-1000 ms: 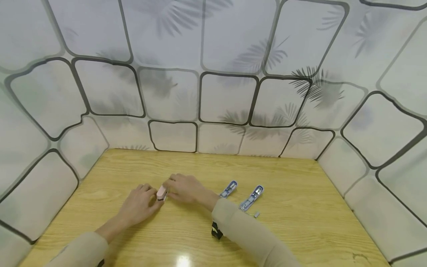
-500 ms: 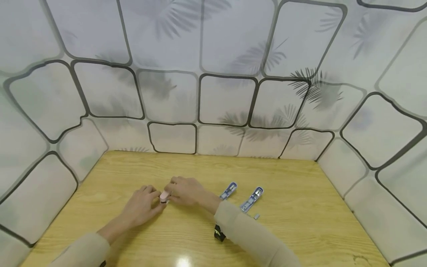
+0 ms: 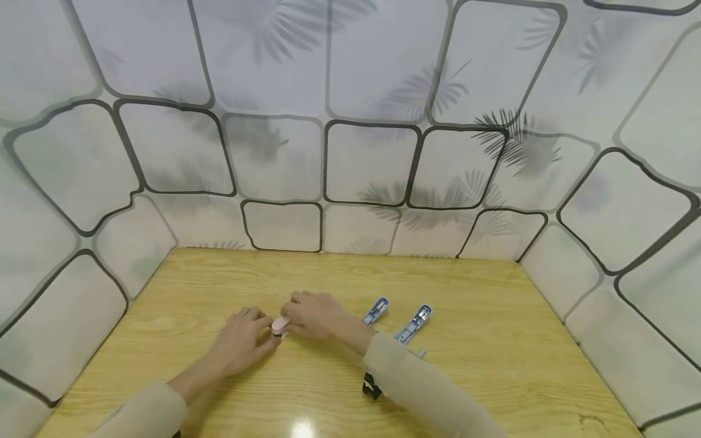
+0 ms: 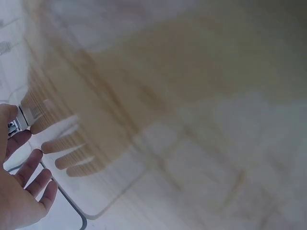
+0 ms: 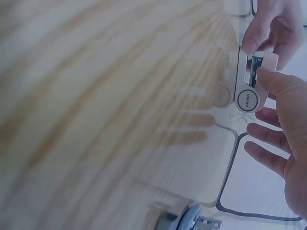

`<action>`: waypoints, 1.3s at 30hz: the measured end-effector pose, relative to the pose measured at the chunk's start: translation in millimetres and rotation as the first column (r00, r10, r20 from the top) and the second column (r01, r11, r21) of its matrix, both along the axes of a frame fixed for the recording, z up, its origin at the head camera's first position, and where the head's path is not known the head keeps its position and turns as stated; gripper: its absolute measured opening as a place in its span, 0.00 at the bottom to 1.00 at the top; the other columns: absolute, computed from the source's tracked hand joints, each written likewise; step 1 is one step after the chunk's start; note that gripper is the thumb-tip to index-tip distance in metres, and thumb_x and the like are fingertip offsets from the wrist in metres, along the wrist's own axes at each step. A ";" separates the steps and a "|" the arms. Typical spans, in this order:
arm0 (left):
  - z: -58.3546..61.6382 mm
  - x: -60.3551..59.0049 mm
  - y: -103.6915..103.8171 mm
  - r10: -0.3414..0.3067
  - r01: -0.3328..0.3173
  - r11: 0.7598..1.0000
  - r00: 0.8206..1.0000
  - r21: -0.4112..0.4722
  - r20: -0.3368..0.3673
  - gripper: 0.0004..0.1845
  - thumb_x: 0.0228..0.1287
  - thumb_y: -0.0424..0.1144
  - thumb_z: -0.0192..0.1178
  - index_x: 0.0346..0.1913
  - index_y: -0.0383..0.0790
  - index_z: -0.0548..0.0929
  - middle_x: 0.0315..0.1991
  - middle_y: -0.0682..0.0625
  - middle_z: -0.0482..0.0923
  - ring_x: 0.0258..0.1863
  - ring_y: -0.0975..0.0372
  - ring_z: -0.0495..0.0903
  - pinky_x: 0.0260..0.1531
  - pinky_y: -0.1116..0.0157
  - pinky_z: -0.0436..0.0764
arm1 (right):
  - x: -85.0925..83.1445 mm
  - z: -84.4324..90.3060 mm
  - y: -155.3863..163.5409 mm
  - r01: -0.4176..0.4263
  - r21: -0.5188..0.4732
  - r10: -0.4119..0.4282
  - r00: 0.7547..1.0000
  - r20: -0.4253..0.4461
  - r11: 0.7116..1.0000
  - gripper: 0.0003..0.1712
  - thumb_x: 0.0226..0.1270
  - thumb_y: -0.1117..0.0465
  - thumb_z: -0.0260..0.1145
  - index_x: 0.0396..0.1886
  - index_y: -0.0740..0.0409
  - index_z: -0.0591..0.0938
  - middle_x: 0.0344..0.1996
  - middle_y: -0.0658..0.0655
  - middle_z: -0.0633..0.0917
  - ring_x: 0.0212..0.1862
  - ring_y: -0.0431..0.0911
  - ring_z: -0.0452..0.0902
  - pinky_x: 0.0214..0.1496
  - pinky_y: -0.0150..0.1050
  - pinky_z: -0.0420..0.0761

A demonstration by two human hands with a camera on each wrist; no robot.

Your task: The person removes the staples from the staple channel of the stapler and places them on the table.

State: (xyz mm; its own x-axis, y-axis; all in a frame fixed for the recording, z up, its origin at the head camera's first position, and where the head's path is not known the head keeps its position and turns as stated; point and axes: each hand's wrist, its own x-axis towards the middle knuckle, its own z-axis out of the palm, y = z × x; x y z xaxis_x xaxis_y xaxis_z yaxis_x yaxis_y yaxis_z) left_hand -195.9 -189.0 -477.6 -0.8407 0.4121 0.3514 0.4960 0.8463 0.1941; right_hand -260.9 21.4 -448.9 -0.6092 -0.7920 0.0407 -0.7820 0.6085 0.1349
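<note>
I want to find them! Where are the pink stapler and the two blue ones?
pink stapler [image 3: 280,325], head view, its top
near blue stapler [image 3: 375,310], head view, its middle
far blue stapler [image 3: 414,325], head view, its middle

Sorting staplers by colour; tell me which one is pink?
The pink stapler, pinched between left hand and right hand; the two blue staplers lie untouched on the table.

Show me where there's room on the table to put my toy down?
The table is bare on its right side, past the two blue staplers, and along the back by the wall. The left edge is bare too. It is crowded in the middle, where the left hand and right hand hold the pink stapler.
</note>
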 end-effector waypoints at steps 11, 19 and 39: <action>-1.4 -0.6 16.2 -0.039 0.039 0.999 0.999 -0.008 -0.015 0.12 0.62 0.46 0.74 0.42 0.42 0.90 0.43 0.47 0.86 0.45 0.54 0.82 0.46 0.49 0.85 | 6.5 -1.1 18.4 0.020 -0.040 -0.019 0.999 0.028 0.999 0.20 0.79 0.38 0.61 0.60 0.39 0.82 0.48 0.44 0.84 0.43 0.35 0.78 0.38 0.24 0.74; 2.0 -1.3 25.8 -0.035 0.036 0.999 0.998 -0.018 0.061 0.14 0.64 0.47 0.74 0.46 0.43 0.89 0.44 0.48 0.85 0.47 0.54 0.81 0.50 0.48 0.85 | 7.3 -4.1 31.8 0.044 -0.067 -0.043 0.999 0.024 0.997 0.21 0.78 0.37 0.61 0.59 0.40 0.83 0.47 0.44 0.84 0.43 0.36 0.80 0.38 0.25 0.77; -4.7 5.0 38.3 0.038 -0.038 0.999 0.999 0.013 -0.003 0.14 0.63 0.49 0.74 0.38 0.42 0.85 0.40 0.47 0.83 0.44 0.54 0.80 0.47 0.52 0.83 | 12.1 -6.7 38.2 -0.019 -0.007 0.019 0.997 -0.069 1.000 0.21 0.80 0.39 0.59 0.65 0.38 0.80 0.56 0.45 0.85 0.52 0.39 0.82 0.47 0.29 0.83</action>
